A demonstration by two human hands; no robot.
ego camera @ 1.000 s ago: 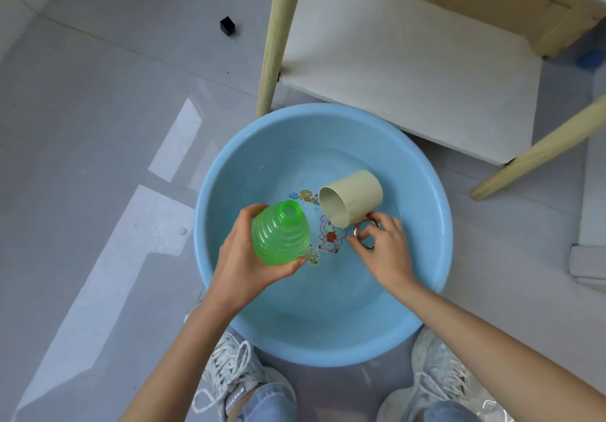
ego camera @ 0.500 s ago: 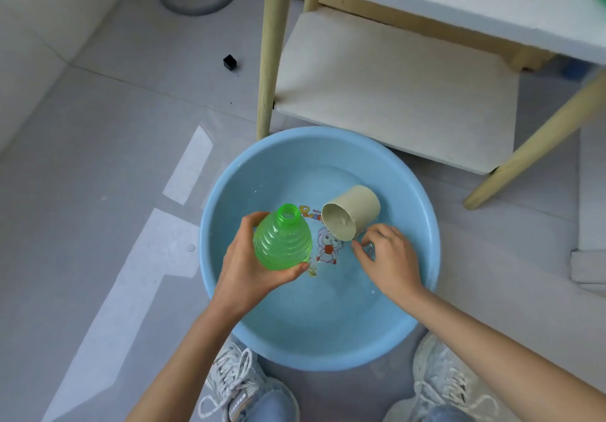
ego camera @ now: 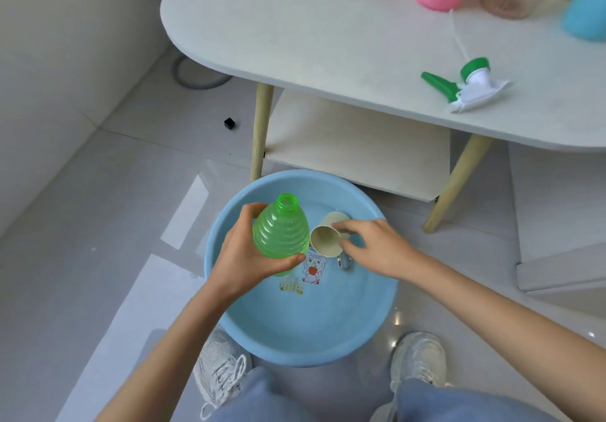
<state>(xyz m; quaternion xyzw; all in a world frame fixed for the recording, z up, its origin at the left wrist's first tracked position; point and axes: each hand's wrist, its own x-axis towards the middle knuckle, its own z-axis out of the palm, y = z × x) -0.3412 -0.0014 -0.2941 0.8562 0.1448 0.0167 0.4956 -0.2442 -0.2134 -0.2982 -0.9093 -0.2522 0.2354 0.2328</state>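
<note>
Left hand (ego camera: 244,257) is wrapped around the belly of a see-through green ribbed plastic bottle (ego camera: 280,233), thumb hooked under the low edge and fingers round the back. The cap's off and the neck points up and away. It hangs over the left side of the round light-blue plastic basin (ego camera: 295,352) sitting on the floor.

Right hand (ego camera: 377,247) has its fingers curled over a plain beige plastic cup (ego camera: 326,238), thumb underneath, so it's more of a fingertip pinch than a full grab. The cup is tipped on its side down in the basin's shallow water, with its mouth facing the bottle and almost touching it.

My guess is the plan is scoop and pour, and that's where it gets messy. The cup has a wide mouth and the bottle a skinny neck, so a fast tip probably sends water down the ribs, over the left hand and onto the glossy tile. Wet fingers on a pinch grip could drop the cup too. There's also a small metal ring (ego camera: 344,261) just below the cup that could get scooped up. The green-and-white trigger sprayer head (ego camera: 465,83) waits on the white counter (ego camera: 328,44), well apart.
</note>
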